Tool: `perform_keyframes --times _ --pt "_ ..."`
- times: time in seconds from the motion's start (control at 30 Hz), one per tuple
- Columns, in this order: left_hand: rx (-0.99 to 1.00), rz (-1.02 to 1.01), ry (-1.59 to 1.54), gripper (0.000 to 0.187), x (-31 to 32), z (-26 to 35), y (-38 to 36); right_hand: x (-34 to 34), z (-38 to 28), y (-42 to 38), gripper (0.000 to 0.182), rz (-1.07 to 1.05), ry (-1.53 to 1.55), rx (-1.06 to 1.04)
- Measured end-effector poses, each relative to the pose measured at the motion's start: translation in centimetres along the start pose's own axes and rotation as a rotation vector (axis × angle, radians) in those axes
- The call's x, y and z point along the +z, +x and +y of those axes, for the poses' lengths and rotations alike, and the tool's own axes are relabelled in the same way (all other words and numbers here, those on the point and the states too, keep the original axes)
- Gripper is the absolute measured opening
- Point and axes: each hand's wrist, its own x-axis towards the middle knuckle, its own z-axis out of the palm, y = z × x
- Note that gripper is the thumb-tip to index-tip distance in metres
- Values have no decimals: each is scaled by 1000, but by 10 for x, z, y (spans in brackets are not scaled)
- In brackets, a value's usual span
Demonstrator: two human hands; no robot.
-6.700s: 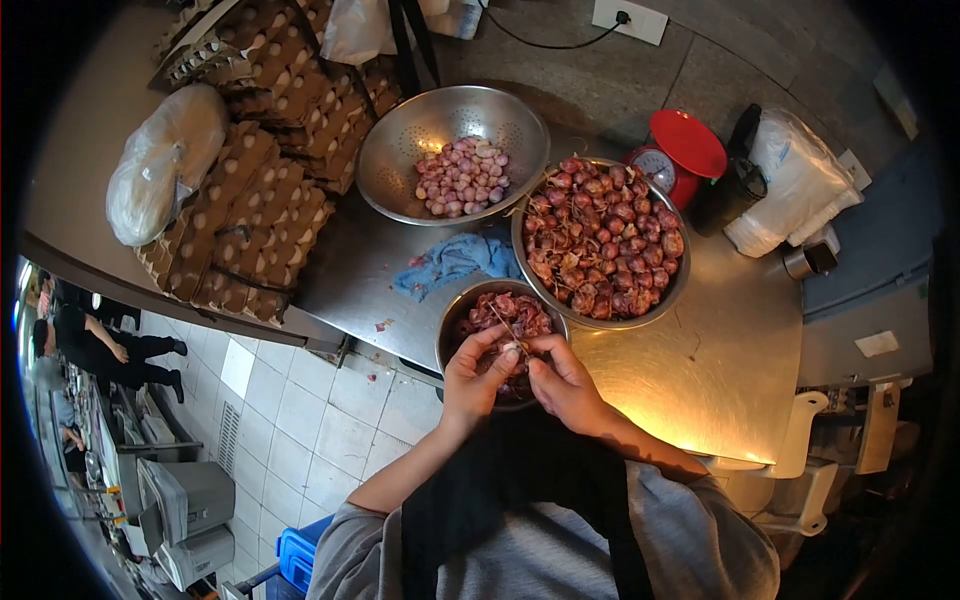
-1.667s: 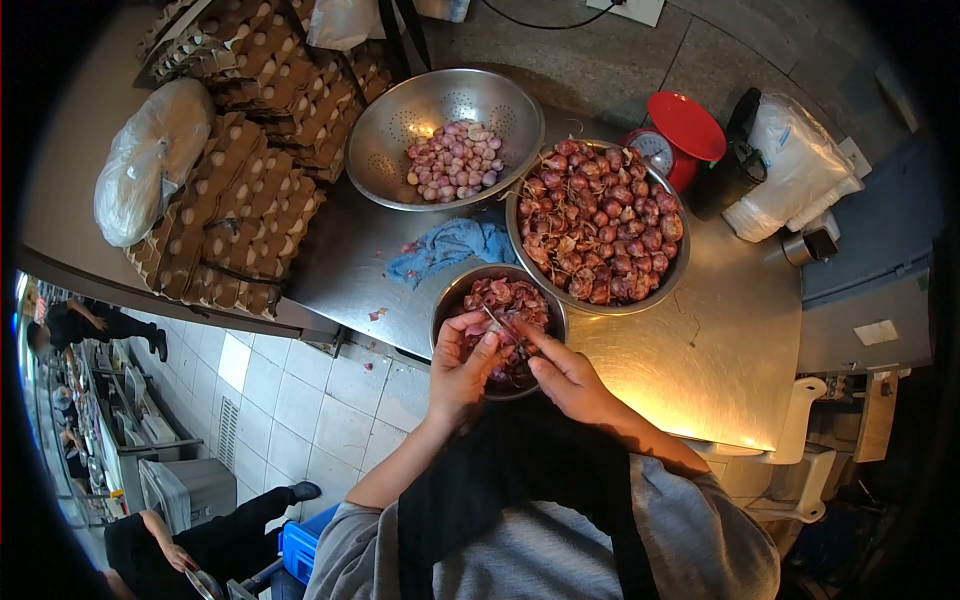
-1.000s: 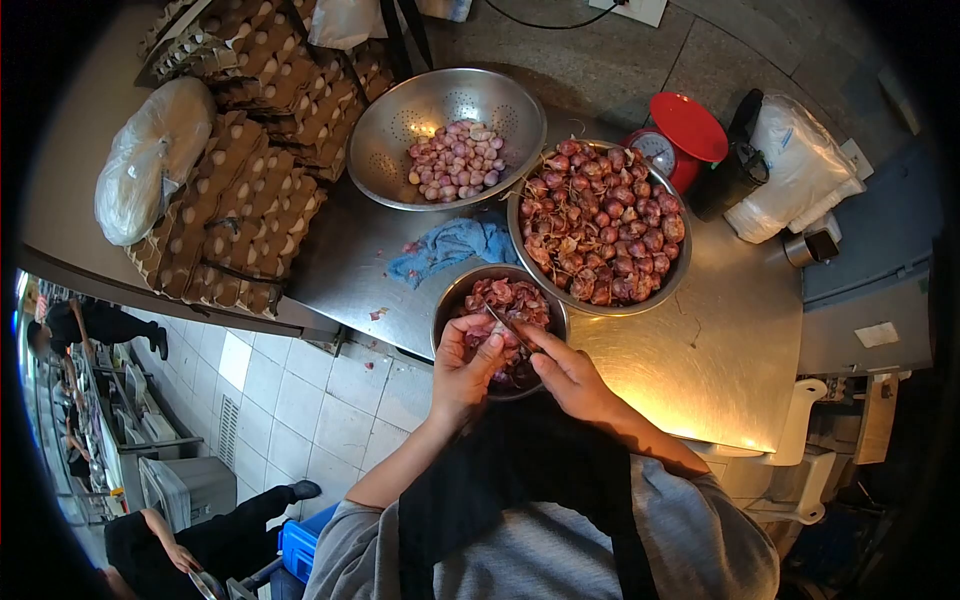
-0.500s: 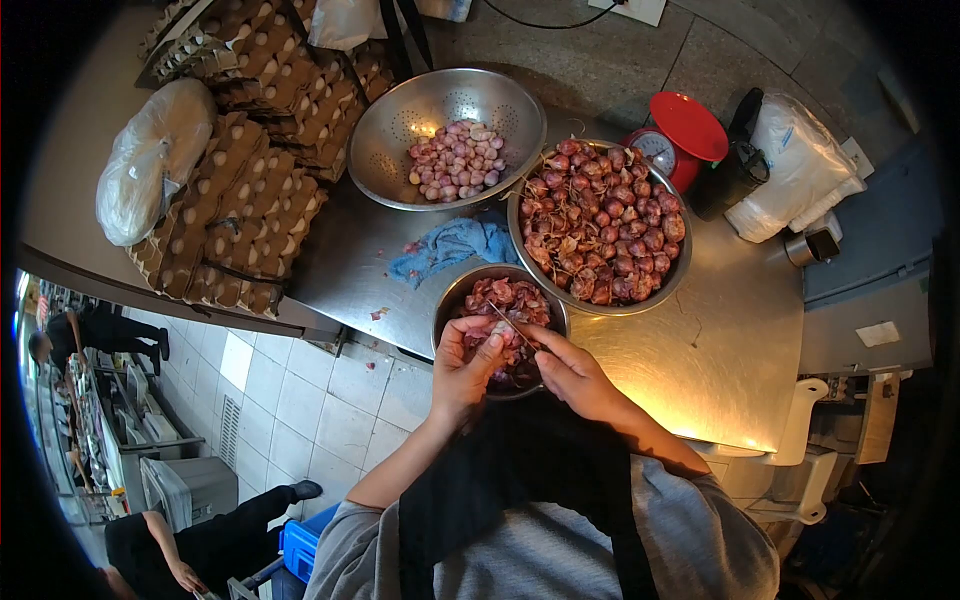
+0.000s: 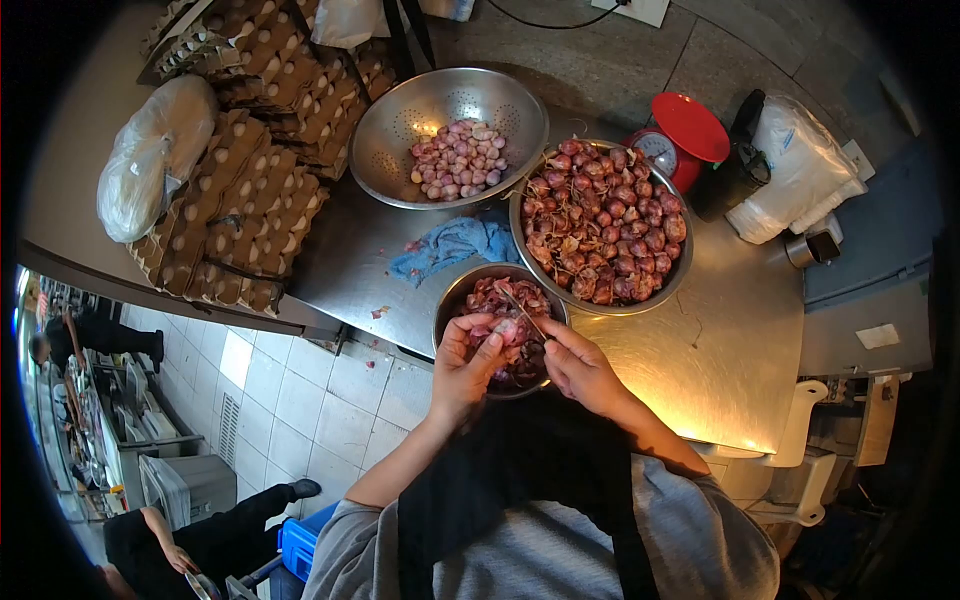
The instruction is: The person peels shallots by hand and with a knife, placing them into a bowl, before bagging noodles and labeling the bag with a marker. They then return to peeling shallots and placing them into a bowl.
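Note:
Over a small metal bowl [image 5: 441,325] of peeled-off skins [image 5: 490,295], my left hand [image 5: 468,368] pinches a shallot [image 5: 510,330]. My right hand [image 5: 582,372] is closed around a small knife [image 5: 524,312], its blade close against the shallot. Whether the edge touches the shallot is hard to make out. Behind and to the right, a larger metal bowl [image 5: 603,309] is heaped with unpeeled red shallots [image 5: 610,225]. A steel colander [image 5: 385,125] at the back holds peeled pinkish shallots [image 5: 458,160].
A blue cloth [image 5: 455,248] lies on the steel table [image 5: 720,350]. Stacked egg trays [image 5: 225,215] and a plastic bag [image 5: 155,160] stand at left. At back right are a red scale [image 5: 690,128], a dark container [image 5: 735,180] and a plastic-wrapped pack [image 5: 795,165]. Two other people are at left.
The knife in my right hand has swung slightly to the right and away from my left fingers, showing more of the shallot. My left hand stays nearly in place.

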Motion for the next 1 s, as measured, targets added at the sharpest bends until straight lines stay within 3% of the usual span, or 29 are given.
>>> perform_keyframes --times 0.27,0.4,0.6,0.73,1.0 --pt "-117 -17 -61 22 4 8 -2 -8 -7 0 40 61 -19 -29" --pt "-225 14 -146 18 1 9 1 -10 -2 -1 42 -6 -61 -28" --pt "-183 -11 -156 17 3 6 1 4 -9 -7 41 -123 -55 -11" --pt "-145 -8 -114 19 4 5 1 7 0 2 43 -48 -441 -359" --pt "-111 -37 -104 17 0 -1 2 3 7 5 41 24 -595 -534"
